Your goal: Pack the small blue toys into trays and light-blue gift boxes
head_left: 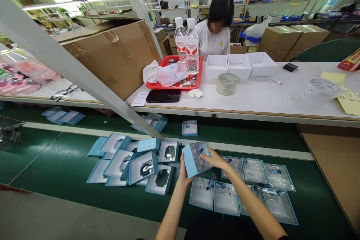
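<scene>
A light-blue box (190,163) with a clear plastic face is held tilted above the green surface. My left hand (183,174) grips its left side and lower edge, the fingers partly behind it. My right hand (216,159) holds the box at its upper right, thumb on the clear face near a small dark blue item inside. Right of my hands lie several blue boxes with clear plastic trays (254,170) and small items in them. To the left is a loose pile of blue box lids (143,167) with cut-out windows, some overlapping.
Behind the green work surface (70,155) runs a raised white table (253,97) with a tape roll (227,84), white boxes (216,67), a phone (163,96) and water bottles (192,48) on a red tray. A slanted metal post (84,78) crosses at left. A co-worker (215,30) sits opposite.
</scene>
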A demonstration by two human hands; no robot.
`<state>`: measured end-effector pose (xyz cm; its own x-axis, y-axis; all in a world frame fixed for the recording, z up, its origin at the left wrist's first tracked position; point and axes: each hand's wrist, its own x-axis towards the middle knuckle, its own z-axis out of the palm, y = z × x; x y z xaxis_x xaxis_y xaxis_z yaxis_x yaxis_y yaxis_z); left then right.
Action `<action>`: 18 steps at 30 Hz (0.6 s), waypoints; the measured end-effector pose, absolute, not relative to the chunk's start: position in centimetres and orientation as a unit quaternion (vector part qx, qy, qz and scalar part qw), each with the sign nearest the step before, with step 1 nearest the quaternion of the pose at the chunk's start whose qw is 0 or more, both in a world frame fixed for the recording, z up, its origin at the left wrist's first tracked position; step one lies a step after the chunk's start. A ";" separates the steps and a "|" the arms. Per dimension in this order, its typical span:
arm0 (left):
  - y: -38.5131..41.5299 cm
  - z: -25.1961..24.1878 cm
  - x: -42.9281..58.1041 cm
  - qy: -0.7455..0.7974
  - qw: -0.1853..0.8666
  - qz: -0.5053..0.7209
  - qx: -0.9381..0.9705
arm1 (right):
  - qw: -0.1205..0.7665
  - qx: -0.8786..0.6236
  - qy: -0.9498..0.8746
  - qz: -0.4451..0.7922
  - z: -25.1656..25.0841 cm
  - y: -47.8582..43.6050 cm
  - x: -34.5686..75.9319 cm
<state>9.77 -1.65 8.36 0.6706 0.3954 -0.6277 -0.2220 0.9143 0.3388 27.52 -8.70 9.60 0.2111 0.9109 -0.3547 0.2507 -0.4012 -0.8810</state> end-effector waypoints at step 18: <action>-5.4 12.6 11.3 0.212 0.961 0.165 0.060 | 0.216 -0.712 -0.634 0.211 18.6 -13.2 24.8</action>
